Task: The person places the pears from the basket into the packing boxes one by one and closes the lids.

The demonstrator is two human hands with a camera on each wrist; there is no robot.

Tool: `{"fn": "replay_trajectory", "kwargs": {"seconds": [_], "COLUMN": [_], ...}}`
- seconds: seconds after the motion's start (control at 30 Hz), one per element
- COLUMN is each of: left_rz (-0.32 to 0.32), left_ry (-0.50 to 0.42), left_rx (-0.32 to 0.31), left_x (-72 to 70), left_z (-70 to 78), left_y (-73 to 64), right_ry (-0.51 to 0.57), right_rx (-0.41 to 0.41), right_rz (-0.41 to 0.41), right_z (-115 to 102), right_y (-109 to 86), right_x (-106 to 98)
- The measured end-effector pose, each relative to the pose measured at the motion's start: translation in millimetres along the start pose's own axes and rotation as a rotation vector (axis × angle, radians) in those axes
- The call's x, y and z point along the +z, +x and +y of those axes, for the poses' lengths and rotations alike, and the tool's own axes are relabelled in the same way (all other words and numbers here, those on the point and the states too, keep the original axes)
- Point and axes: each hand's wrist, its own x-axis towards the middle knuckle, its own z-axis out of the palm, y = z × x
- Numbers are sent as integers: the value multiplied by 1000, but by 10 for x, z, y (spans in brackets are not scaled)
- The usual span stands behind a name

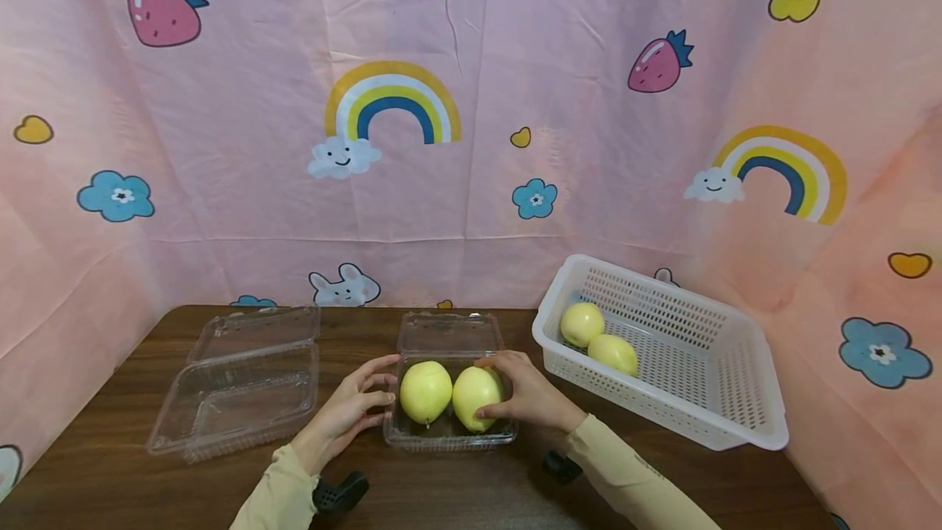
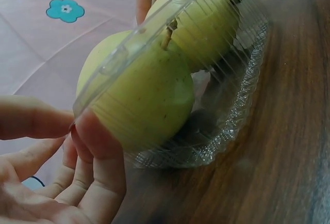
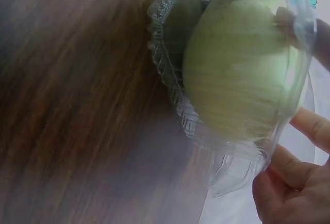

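Two pale yellow-green pears sit side by side in a clear plastic container whose front wall (image 1: 449, 438) faces me and whose lid (image 1: 450, 335) stands open behind. My left hand (image 1: 344, 414) pinches the container's left rim, beside the left pear (image 1: 425, 391); the left wrist view shows the thumb and a fingertip (image 2: 98, 136) meeting at that rim. My right hand (image 1: 536, 396) holds the right pear (image 1: 474, 401) from its right side, thumb in front and fingers behind. In the right wrist view that pear (image 3: 232, 69) shows through the clear wall.
A second clear container (image 1: 250, 399), its lid raised, stands on the left of the brown wooden table (image 1: 441, 497). At the right is a white perforated basket (image 1: 662, 399) with two more pears (image 1: 583, 323) in its left end. A patterned pink cloth (image 1: 471, 268) hangs behind.
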Motion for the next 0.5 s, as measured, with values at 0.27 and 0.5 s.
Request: {"fn": "replay_trajectory", "kwargs": {"seconds": [0.27,0.5], "left_rz": [-21,-28], "left_ry": [5,20], "left_rx": [7,1], "left_x": [-28,-43], "left_z": [-6,-4], "left_y": [-33,-51], "right_ry": [-1,10], "right_rx": [19,29], "right_rz": [-5,40], "right_z": [-37,-14], "right_y": [-36,-67], "right_x": [9,0]}}
